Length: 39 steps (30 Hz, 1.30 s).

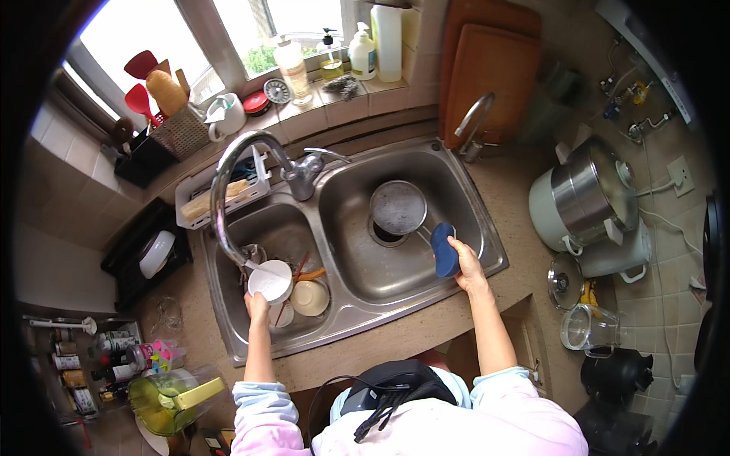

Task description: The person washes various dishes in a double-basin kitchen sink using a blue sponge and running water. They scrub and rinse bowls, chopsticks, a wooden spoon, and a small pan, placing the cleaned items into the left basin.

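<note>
My left hand grips a white bowl by its near rim, under the end of the curved chrome faucet. What looks like water falls from the spout into the bowl. Below it in the left sink basin lie a cream bowl, chopsticks, an orange-brown utensil and a glass. Over the right basin, my right hand holds a blue sponge. Beyond the sponge, a round metal strainer rests by the drain, its handle partly hidden.
Behind the left basin stands a white plastic basket. Soap bottles and a white mug line the window ledge. A small second tap and a steamer pot stand right; a black dish rack is left.
</note>
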{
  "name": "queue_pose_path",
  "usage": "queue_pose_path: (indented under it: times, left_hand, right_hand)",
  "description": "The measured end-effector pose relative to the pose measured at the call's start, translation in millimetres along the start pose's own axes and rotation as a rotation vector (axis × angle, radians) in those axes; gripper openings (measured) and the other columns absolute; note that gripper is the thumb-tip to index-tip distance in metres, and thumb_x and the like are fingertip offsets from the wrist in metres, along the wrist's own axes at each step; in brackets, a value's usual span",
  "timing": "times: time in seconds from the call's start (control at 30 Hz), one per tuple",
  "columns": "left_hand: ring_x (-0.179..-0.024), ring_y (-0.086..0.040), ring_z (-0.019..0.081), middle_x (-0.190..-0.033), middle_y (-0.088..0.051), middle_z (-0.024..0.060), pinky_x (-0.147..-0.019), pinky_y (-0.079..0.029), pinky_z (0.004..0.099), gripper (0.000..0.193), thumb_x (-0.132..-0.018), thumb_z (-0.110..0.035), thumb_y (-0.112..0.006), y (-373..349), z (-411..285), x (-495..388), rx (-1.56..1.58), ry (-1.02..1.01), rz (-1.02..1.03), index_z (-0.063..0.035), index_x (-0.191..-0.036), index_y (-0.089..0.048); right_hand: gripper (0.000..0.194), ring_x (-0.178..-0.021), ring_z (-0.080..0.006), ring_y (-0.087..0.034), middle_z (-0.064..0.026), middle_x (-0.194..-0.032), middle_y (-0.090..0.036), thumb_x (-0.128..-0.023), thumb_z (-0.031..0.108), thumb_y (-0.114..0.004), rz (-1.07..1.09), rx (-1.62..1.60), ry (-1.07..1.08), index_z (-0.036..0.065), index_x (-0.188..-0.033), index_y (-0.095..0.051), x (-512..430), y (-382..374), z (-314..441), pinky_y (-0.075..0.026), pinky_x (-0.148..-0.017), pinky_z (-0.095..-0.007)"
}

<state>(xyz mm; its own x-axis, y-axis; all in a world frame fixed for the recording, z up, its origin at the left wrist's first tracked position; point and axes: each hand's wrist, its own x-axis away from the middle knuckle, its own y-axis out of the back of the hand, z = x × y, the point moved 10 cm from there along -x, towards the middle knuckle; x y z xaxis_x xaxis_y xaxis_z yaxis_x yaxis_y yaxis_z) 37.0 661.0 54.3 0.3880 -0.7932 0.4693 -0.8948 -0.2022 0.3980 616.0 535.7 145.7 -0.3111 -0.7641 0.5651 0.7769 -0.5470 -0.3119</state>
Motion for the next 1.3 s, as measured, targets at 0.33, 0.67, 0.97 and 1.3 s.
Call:
queue_pose_path:
  times: [0.33,0.67,0.97,1.3]
  left_hand:
    - [-0.123,-0.043,0.0291,-0.128,-0.047,0.0194,-0.105,-0.033,0.0373,0.043,-0.081,-0.006,-0.053,-132,-136,154,-0.273,-0.692,-0.064,0.0025,-0.123,-0.048]
    - [-0.132,-0.034,0.0241,-0.143,-0.037,0.0155,-0.104,-0.031,0.0470,0.050,-0.085,-0.027,-0.060,-474,-8,224,-0.091,0.437,0.796,-0.0041,-0.128,-0.047]
    - [-0.053,-0.058,0.0170,-0.078,-0.061,0.0110,-0.041,-0.047,0.0293,0.050,-0.070,-0.038,-0.079,-436,-18,178,-0.083,0.125,0.173,0.0016,-0.089,-0.055]
    - [-0.065,-0.066,0.0212,-0.077,-0.065,0.0117,-0.057,-0.056,0.0323,0.028,-0.071,-0.020,-0.070,-331,-78,147,-0.504,-0.040,0.313,0.0008,-0.084,-0.057]
  right_hand:
    - [0.043,-0.081,-0.0139,-0.059,-0.0067,-0.093,-0.060,-0.086,0.032,-0.068,-0.233,-0.009,0.049,0.000,-0.109,-0.051,-12,74,-13,-0.051,-0.070,-0.0277]
    - [0.032,-0.084,-0.0176,-0.063,-0.0076,-0.096,-0.062,-0.092,0.031,-0.059,-0.047,-0.237,0.035,0.005,-0.109,-0.052,-10,67,-15,-0.052,-0.071,-0.0299]
    - [0.033,-0.085,-0.0213,-0.064,-0.0113,-0.098,-0.063,-0.095,0.033,-0.053,0.041,-0.295,0.016,0.004,-0.111,-0.052,-7,62,-14,-0.053,-0.075,-0.0336]
    - [0.036,-0.085,-0.0161,-0.060,-0.0081,-0.097,-0.059,-0.092,0.031,-0.057,0.063,-0.264,0.035,0.003,-0.112,-0.048,-4,54,-5,-0.051,-0.073,-0.0293]
